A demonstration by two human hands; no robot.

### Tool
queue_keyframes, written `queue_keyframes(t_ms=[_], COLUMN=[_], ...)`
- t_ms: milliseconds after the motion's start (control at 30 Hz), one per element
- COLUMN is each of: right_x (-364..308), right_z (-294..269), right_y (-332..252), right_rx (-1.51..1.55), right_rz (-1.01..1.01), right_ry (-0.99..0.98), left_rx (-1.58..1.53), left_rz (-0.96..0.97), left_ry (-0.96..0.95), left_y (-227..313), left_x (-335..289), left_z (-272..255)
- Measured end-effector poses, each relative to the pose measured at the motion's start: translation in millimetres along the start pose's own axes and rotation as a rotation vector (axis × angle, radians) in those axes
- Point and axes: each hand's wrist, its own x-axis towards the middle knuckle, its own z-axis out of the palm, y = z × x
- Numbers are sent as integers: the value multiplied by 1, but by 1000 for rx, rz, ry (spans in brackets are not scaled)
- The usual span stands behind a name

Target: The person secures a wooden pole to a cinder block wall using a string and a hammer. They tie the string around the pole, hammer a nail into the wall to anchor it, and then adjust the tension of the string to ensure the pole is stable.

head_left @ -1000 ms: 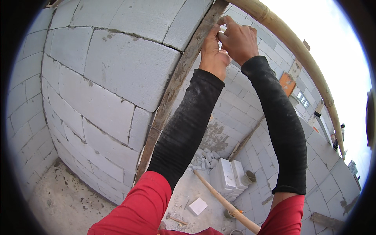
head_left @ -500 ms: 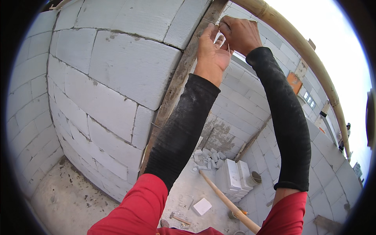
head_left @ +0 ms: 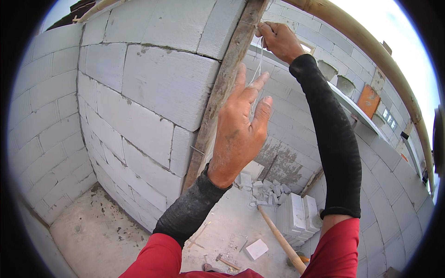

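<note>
At the upper middle, my right hand pinches a thin white string close beside a weathered wooden post. One strand of it crosses the post's face near the top, and loose strands hang down from my fingers. Lower down, my left hand is raised with its back to me and its fingers spread apart. The hanging strands pass behind its fingertips; whether they touch cannot be made out. A nail sticks out of the post left of my left wrist.
A pale block wall stands left of the post. A bamboo pole arches across the upper right, and another pole leans below. Stacked white blocks, rubble, a loose block and a hammer are on the floor. Buckets stand on a ledge.
My left hand has come away from my right hand, moving down and toward me with its fingers spreading. My right hand stays by the post, holding the string. The view has shifted slightly.
</note>
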Motion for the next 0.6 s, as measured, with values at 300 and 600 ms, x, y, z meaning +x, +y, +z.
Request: queue_keyframes(t_ms=[300,600], right_x=[-7,-3], right_z=[36,70], right_y=[28,36], right_rx=[598,792], right_rz=[48,123], right_ry=[32,377], left_rx=[483,1018], left_rz=[196,726], left_ry=[-4,-166], left_y=[18,-17], left_x=[101,161], left_z=[-25,-8])
